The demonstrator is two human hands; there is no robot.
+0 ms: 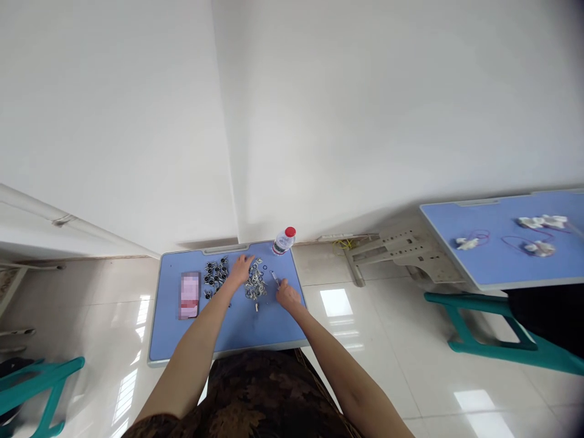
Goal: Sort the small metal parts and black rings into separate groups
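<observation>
A loose pile of small pale pieces [255,285], glossy and apparently curved, lies between the hands, just below the middle of the frame; the pieces overlap too closely to count. The left hand [241,269] reaches in from the lower left, palm down, with its fingers spread over the pile's upper left edge; whether they pinch anything cannot be told. The right hand [288,295], well apart from it, is curled around one slim silvery tool [274,277], which points toward the upper left. Both forearms are bare and stretched forward.

One thin black ring [265,267] lies flat near the pale pile, and one small white piece [257,307] sits just below it. Left of the left hand is a second pile, of dark round parts with shiny metal [215,272], partly hidden by the forearm. Further left lies one phone [190,295], its screen blurred. One clear plastic bottle [283,242] with a red cap stands at the upper right corner of the smooth blue surface [166,340].

At the right of the frame, another blue surface [493,264] carries white bundles [468,243] and thin reddish strands. Two green plastic stools [547,359] show, lower left and lower right, on glossy tiles [374,322].
</observation>
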